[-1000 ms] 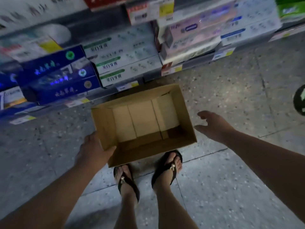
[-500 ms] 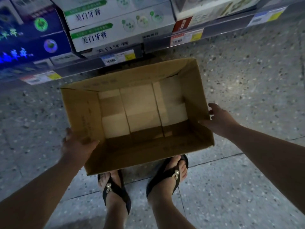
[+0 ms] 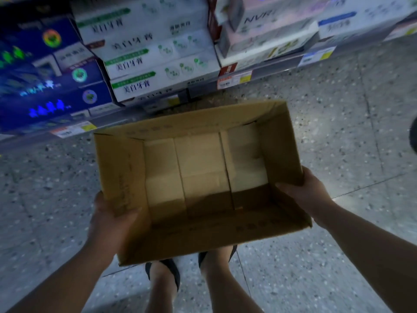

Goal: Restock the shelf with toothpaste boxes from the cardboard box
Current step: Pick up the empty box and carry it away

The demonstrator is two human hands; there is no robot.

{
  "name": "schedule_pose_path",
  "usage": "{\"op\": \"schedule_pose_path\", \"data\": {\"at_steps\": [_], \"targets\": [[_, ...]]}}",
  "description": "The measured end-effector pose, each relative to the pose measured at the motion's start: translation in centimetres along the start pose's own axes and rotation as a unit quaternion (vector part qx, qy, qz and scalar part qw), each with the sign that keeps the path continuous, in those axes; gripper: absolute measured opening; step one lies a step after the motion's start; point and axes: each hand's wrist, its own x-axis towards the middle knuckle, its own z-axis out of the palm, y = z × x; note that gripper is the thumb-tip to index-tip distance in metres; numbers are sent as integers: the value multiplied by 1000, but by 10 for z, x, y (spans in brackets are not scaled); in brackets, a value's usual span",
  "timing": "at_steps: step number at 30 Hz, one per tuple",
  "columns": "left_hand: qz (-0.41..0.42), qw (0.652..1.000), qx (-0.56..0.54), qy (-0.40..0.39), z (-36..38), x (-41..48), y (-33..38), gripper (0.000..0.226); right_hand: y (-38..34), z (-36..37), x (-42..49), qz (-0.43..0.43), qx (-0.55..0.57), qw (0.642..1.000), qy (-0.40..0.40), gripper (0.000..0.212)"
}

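Observation:
An open brown cardboard box (image 3: 279, 152) is held above the floor in front of the shelf; its inside shows only bare cardboard flaps. My left hand (image 3: 110, 218) grips its left wall near the front corner, thumb inside. My right hand (image 3: 304, 193) clasps the right wall, fingers inside. On the low shelf (image 3: 259, 74) behind stand stacked toothpaste boxes: white ones with green labels (image 3: 158, 71), dark blue ones (image 3: 52, 93) to the left, pale pink and white ones (image 3: 266, 37) to the right.
Grey speckled floor tiles (image 3: 338, 132) spread around. My two feet in black sandals (image 3: 167, 272) stand just below the box. Price tags (image 3: 232, 80) line the shelf edge. A dark round object (image 3: 414, 136) shows at the right border.
My right hand went from hovering beside the box to gripping its right wall. Both hands lifted the box up and closer to me; the view swung back up to the shelf.

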Motion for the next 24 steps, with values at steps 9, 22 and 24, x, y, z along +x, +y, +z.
{"op": "schedule_pose_path", "data": {"at_steps": [9, 22, 24], "targets": [[81, 995, -27, -43, -83, -150, 100, 76, -26, -130, -176, 48, 105, 989, 87, 65], [302, 947, -4, -112, -184, -361, 243, 90, 0, -284, -414, 71, 255, 936, 233, 52], [342, 931, 2, -129, -183, -383, 264, 76, 8, -299, -430, 73, 271, 926, 251, 54]]}}
